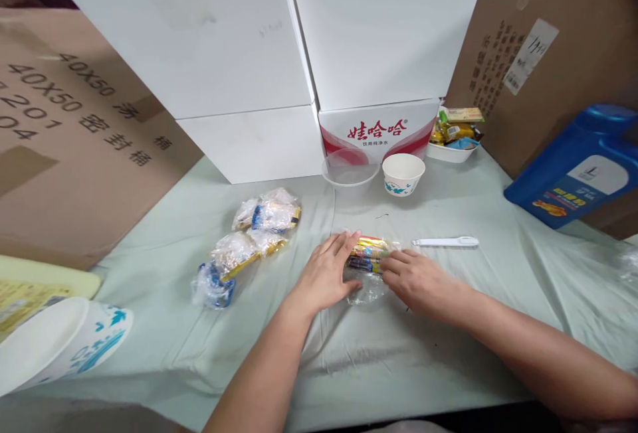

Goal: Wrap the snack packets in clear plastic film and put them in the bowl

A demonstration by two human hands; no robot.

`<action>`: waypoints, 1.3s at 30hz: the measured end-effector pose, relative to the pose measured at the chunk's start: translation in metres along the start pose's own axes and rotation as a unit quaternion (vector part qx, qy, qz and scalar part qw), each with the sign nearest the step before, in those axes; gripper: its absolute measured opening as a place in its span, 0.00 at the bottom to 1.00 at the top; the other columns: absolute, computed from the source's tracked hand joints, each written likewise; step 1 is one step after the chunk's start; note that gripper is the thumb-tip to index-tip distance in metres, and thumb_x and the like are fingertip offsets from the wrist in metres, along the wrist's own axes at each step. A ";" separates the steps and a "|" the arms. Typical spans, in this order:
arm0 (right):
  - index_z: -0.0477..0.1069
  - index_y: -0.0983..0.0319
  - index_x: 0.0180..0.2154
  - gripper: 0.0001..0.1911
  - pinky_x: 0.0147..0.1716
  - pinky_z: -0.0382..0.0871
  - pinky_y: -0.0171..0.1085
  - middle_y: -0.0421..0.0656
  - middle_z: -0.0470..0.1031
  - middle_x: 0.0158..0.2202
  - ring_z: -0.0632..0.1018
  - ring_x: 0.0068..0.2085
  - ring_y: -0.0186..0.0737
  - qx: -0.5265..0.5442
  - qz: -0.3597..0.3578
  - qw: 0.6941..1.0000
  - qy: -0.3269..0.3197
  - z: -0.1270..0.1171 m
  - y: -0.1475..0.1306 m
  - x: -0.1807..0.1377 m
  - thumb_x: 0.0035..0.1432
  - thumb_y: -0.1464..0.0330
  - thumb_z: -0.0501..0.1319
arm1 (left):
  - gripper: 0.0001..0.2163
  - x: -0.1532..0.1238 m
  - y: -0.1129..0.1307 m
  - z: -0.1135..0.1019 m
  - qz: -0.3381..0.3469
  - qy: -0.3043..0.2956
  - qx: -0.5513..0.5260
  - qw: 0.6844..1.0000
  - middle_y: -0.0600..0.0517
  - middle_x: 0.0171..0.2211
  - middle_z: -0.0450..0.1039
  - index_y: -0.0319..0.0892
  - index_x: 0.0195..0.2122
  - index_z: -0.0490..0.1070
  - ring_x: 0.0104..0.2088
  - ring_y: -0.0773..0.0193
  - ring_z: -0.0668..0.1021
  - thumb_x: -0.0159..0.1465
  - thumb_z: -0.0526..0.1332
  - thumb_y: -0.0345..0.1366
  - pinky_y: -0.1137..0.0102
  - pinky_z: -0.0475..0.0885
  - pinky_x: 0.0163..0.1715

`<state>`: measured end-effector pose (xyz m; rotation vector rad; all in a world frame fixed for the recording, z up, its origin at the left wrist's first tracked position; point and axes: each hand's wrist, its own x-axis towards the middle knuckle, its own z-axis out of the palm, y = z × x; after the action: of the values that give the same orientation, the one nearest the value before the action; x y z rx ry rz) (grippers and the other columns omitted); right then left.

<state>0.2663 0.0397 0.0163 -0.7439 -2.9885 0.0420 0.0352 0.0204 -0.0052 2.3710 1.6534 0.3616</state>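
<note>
two forearms point(269, 360) lead to the snack sticks point(367, 254), lying crosswise between left hand point(323, 272), thumb and fingers apart, and right hand point(419, 280), whose curled grip i cannot tell.

On the cloth point(389, 370), sticks point(367, 254) were flanked by the left hand point(326, 270) and the right hand point(416, 280), with wrapped bundles point(234, 254) laid left, a tool point(446, 242) right, and a bowl point(350, 171) and cup point(403, 175) behind.
</note>
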 end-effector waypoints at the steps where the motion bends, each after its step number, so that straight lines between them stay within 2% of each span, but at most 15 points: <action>1: 0.72 0.63 0.36 0.04 0.38 0.68 0.41 0.49 0.77 0.40 0.77 0.40 0.45 0.021 0.018 0.999 -0.041 -0.005 -0.002 -0.004 0.59 0.72 0.59 | 0.49 0.000 0.000 0.000 -0.020 0.000 0.001 1.000 0.43 0.66 0.56 0.47 0.69 0.43 0.64 0.46 0.61 0.51 0.72 0.43 0.53 0.60 0.61; 4: 0.72 0.63 0.39 0.11 0.30 0.66 0.40 0.47 0.78 0.32 0.79 0.32 0.47 0.036 0.109 0.984 -0.135 -0.022 -0.006 -0.018 0.57 0.63 0.63 | 0.55 0.000 0.000 -0.001 -0.081 -0.005 0.009 0.997 0.41 0.66 0.56 0.48 0.69 0.43 0.62 0.42 0.63 0.45 0.74 0.49 0.52 0.61 0.59; 7: 0.72 0.64 0.41 0.13 0.29 0.65 0.40 0.48 0.78 0.30 0.79 0.31 0.48 0.018 0.175 0.978 -0.112 -0.035 -0.013 -0.020 0.62 0.61 0.58 | 0.58 0.002 0.000 -0.001 -0.115 -0.012 0.012 0.993 0.38 0.68 0.50 0.48 0.69 0.42 0.64 0.39 0.60 0.42 0.75 0.50 0.52 0.59 0.60; 9: 0.72 0.63 0.42 0.11 0.31 0.65 0.39 0.47 0.78 0.33 0.78 0.33 0.45 0.055 0.135 0.988 -0.046 -0.036 -0.020 -0.009 0.66 0.65 0.54 | 0.59 0.003 0.000 0.000 -0.124 -0.013 0.009 0.992 0.36 0.69 0.42 0.47 0.70 0.40 0.66 0.38 0.56 0.41 0.75 0.49 0.51 0.58 0.60; 11: 0.71 0.62 0.43 0.11 0.37 0.67 0.39 0.47 0.77 0.37 0.77 0.38 0.43 0.104 0.040 0.994 0.007 -0.029 -0.027 0.011 0.66 0.70 0.51 | 0.59 0.003 -0.001 0.001 -0.120 -0.010 0.003 0.993 0.35 0.70 0.35 0.47 0.70 0.38 0.67 0.37 0.54 0.43 0.75 0.48 0.51 0.58 0.60; 13: 0.71 0.63 0.45 0.11 0.43 0.68 0.40 0.49 0.76 0.42 0.75 0.45 0.43 0.120 -0.032 0.992 0.020 -0.016 -0.028 0.036 0.64 0.72 0.53 | 0.57 0.003 -0.002 0.001 -0.113 -0.007 -0.001 0.994 0.34 0.70 0.32 0.47 0.70 0.38 0.66 0.37 0.56 0.45 0.74 0.45 0.51 0.59 0.59; 14: 0.70 0.64 0.47 0.11 0.46 0.67 0.41 0.51 0.74 0.46 0.74 0.48 0.45 0.111 -0.041 0.993 0.017 -0.009 -0.025 0.049 0.63 0.73 0.55 | 0.57 0.002 -0.003 0.001 -0.113 -0.008 -0.003 0.994 0.34 0.70 0.33 0.48 0.70 0.38 0.65 0.37 0.57 0.45 0.74 0.45 0.51 0.60 0.58; 16: 0.67 0.67 0.53 0.22 0.50 0.66 0.46 0.56 0.69 0.54 0.69 0.55 0.52 0.061 0.016 0.998 -0.002 0.001 -0.014 0.070 0.57 0.68 0.63 | 0.59 0.002 -0.004 0.000 -0.117 -0.017 -0.003 0.993 0.35 0.70 0.39 0.47 0.70 0.38 0.64 0.37 0.59 0.43 0.75 0.46 0.52 0.60 0.58; 19: 0.61 0.67 0.59 0.38 0.48 0.67 0.49 0.57 0.69 0.54 0.70 0.53 0.58 0.012 0.110 0.991 -0.072 0.005 0.008 0.086 0.49 0.58 0.68 | 0.62 0.001 -0.005 -0.001 -0.120 -0.033 0.004 0.992 0.36 0.69 0.45 0.45 0.70 0.38 0.64 0.39 0.58 0.39 0.75 0.51 0.53 0.58 0.59; 22: 0.63 0.65 0.57 0.34 0.44 0.67 0.44 0.53 0.73 0.48 0.74 0.48 0.55 -0.017 0.140 0.984 -0.104 0.001 0.028 0.087 0.50 0.59 0.65 | 0.62 0.001 -0.005 -0.002 -0.121 -0.044 0.010 0.992 0.37 0.69 0.46 0.45 0.70 0.39 0.65 0.40 0.58 0.39 0.75 0.52 0.54 0.58 0.59; 28: 0.68 0.64 0.48 0.22 0.35 0.66 0.39 0.54 0.76 0.45 0.77 0.44 0.52 -0.056 0.228 0.963 -0.129 -0.011 0.063 0.077 0.50 0.64 0.62 | 0.61 0.000 -0.003 -0.005 -0.116 -0.063 0.015 0.991 0.38 0.68 0.49 0.45 0.70 0.41 0.64 0.40 0.59 0.39 0.75 0.53 0.54 0.58 0.59; 31: 0.68 0.62 0.45 0.19 0.31 0.64 0.37 0.51 0.77 0.42 0.78 0.41 0.49 -0.049 0.259 0.961 -0.085 -0.030 0.074 0.078 0.51 0.64 0.61 | 0.59 -0.001 -0.004 -0.006 -0.112 -0.073 0.019 0.991 0.38 0.68 0.49 0.44 0.69 0.47 0.65 0.41 0.57 0.38 0.74 0.54 0.54 0.56 0.61; 33: 0.67 0.61 0.44 0.17 0.29 0.62 0.36 0.49 0.78 0.39 0.77 0.38 0.47 -0.022 0.291 0.957 -0.008 -0.048 0.077 0.086 0.52 0.61 0.60 | 0.57 -0.001 -0.005 -0.006 -0.110 -0.078 0.020 0.991 0.38 0.68 0.50 0.44 0.67 0.52 0.65 0.42 0.57 0.38 0.74 0.55 0.54 0.57 0.61; 36: 0.67 0.62 0.42 0.19 0.29 0.62 0.36 0.48 0.77 0.36 0.77 0.37 0.48 0.018 0.343 0.931 0.120 -0.076 0.082 0.111 0.51 0.56 0.61 | 0.54 -0.002 -0.004 -0.007 -0.118 -0.078 0.014 0.990 0.39 0.68 0.49 0.44 0.66 0.56 0.65 0.41 0.57 0.38 0.74 0.54 0.53 0.57 0.61; 39: 0.67 0.63 0.43 0.23 0.32 0.65 0.38 0.50 0.77 0.38 0.76 0.40 0.50 0.040 0.374 0.907 0.189 -0.094 0.095 0.143 0.50 0.55 0.62 | 0.53 -0.002 -0.003 -0.007 -0.129 -0.076 0.008 0.989 0.39 0.69 0.47 0.44 0.65 0.58 0.65 0.40 0.57 0.37 0.75 0.54 0.52 0.57 0.61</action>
<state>0.1904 0.1914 0.1140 -1.6162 -2.1700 0.0475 0.0299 0.0194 0.0003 2.0999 1.8629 0.1180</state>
